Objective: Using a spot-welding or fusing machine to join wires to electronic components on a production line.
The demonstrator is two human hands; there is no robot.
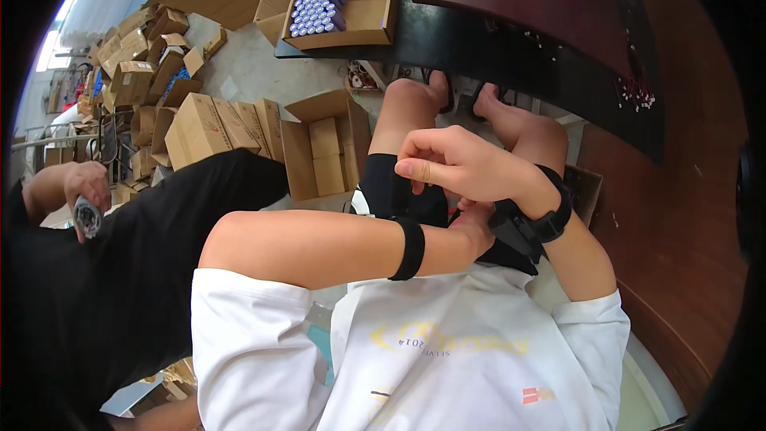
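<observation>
While the person sits, the right hand (455,164) curls loosely above the lap, and I cannot tell if it holds anything. The left hand (477,223) reaches across and touches the black wrist strap (527,227) on the right arm; its grip is hidden. A second black band (412,248) wraps the left wrist. Up on the dark table (479,36) sits an open brown box (369,8) full of little blue-capped tubes (317,4). Plain brown boxes (203,128) pile on the floor at the left. Another person's hand (84,187) holds a small roll.
</observation>
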